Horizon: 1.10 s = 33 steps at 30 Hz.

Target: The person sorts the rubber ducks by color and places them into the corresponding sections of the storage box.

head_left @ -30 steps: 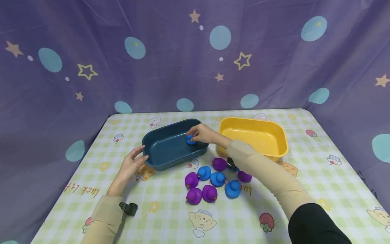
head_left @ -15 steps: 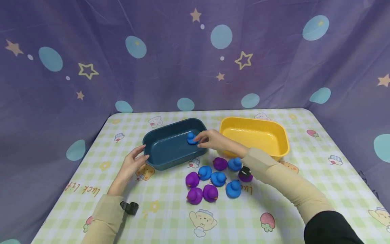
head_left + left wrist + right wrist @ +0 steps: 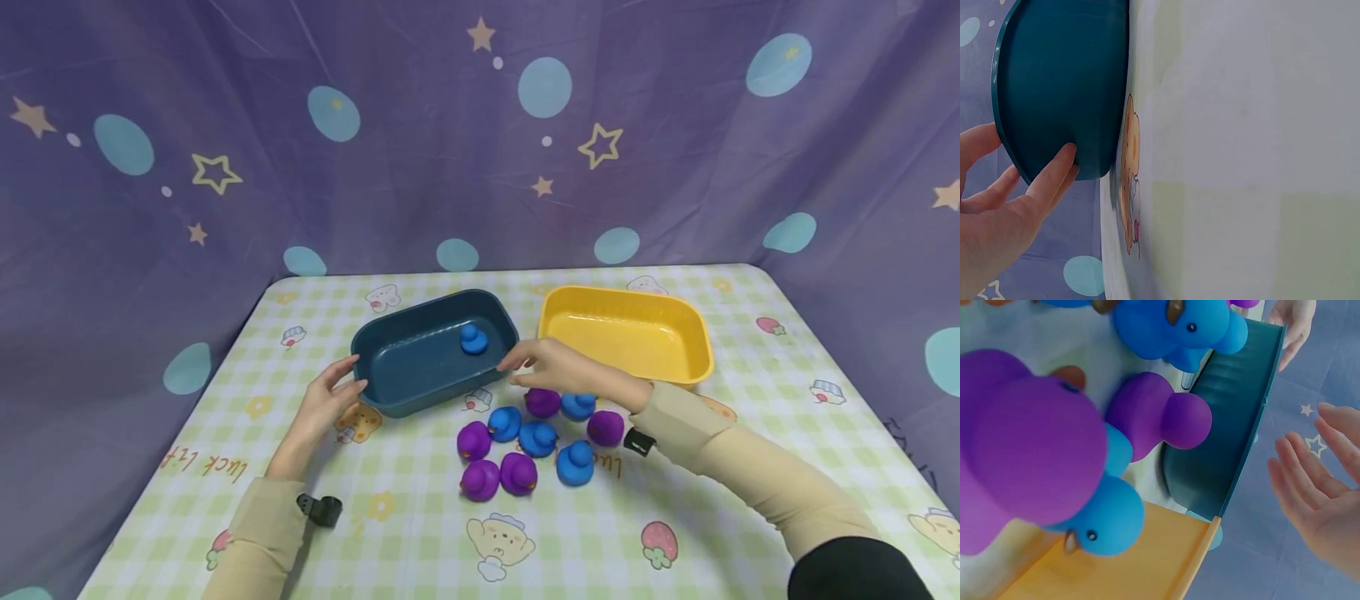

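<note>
Ducks, purple and blue, smooth and rounded, cluster on checked cloth, mostly on the near side of the right hand, which is nearer them than the left. Its relaxed fingers hold nothing. The left hand's fingers, spread and fairly straight, touch the left end of a teal tray, whose long axis slants away rightward; one blue duck sits inside, toward its right end. Rightward stands a glossy yellow tray; behind, creased purple curtain.

A purple curtain with stars and blue ovals hangs behind a green-and-white checked tablecloth
</note>
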Each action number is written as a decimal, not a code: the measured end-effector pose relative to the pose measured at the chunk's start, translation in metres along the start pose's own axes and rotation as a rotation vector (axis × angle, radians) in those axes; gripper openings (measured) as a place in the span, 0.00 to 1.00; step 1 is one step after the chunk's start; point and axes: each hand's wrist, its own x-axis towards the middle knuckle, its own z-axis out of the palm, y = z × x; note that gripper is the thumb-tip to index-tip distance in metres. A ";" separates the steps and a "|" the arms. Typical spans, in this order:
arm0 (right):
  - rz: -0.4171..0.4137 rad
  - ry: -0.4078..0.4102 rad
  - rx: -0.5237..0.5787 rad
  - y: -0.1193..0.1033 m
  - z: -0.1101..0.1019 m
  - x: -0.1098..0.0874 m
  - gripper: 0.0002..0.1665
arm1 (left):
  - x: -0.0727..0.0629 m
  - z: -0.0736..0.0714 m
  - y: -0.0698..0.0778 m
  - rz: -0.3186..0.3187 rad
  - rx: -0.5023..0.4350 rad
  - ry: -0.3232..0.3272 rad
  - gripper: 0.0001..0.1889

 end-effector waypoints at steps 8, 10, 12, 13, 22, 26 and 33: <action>-0.002 -0.020 -0.022 -0.004 -0.001 -0.019 0.12 | 0.005 -0.002 -0.011 0.000 -0.009 0.012 0.33; -0.003 -0.033 -0.036 -0.004 0.000 -0.023 0.12 | 0.006 -0.002 -0.012 0.001 -0.008 0.012 0.33; -0.010 -0.053 -0.039 -0.005 0.000 -0.027 0.12 | 0.007 -0.001 -0.014 0.001 -0.007 0.015 0.33; -0.013 -0.063 -0.041 -0.005 -0.001 -0.030 0.12 | 0.007 -0.001 -0.015 0.003 -0.005 0.016 0.33; -0.011 -0.114 -0.069 -0.007 -0.005 -0.052 0.14 | 0.009 -0.002 -0.015 0.007 -0.024 0.003 0.34; 0.003 -0.126 -0.089 -0.007 -0.006 -0.061 0.14 | 0.006 -0.002 -0.011 0.010 -0.021 -0.006 0.34; 0.033 -0.144 -0.092 -0.004 -0.005 -0.075 0.13 | 0.010 -0.002 -0.019 0.006 -0.016 0.009 0.33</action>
